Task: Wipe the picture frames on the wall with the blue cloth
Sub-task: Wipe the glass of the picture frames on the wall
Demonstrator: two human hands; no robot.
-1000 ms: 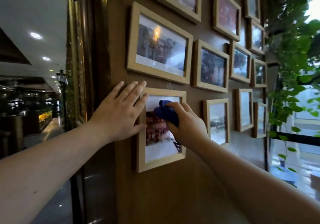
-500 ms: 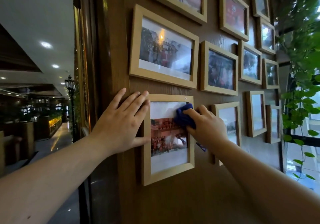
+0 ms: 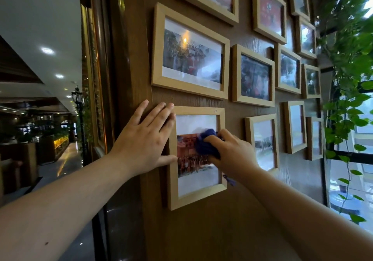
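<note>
Far off to the left a dim hall runs away under ceiling lights. Nearer, the left hand [image 3: 145,139] lies open and flat on the wooden wall [image 3: 201,230], fingers spread, its thumb and fingertips touching the left edge of a light wooden picture frame [image 3: 196,197]. The right hand [image 3: 232,154] grips the bunched blue cloth [image 3: 205,145], pressing it against that frame's glass. More frames [image 3: 253,75] hang above and rightward, leafy vines [image 3: 349,59] beyond.

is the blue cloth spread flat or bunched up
Bunched up: the blue cloth is a rounded wad under the right hand's fingertips, pressed on the light wooden frame's glass.
</note>
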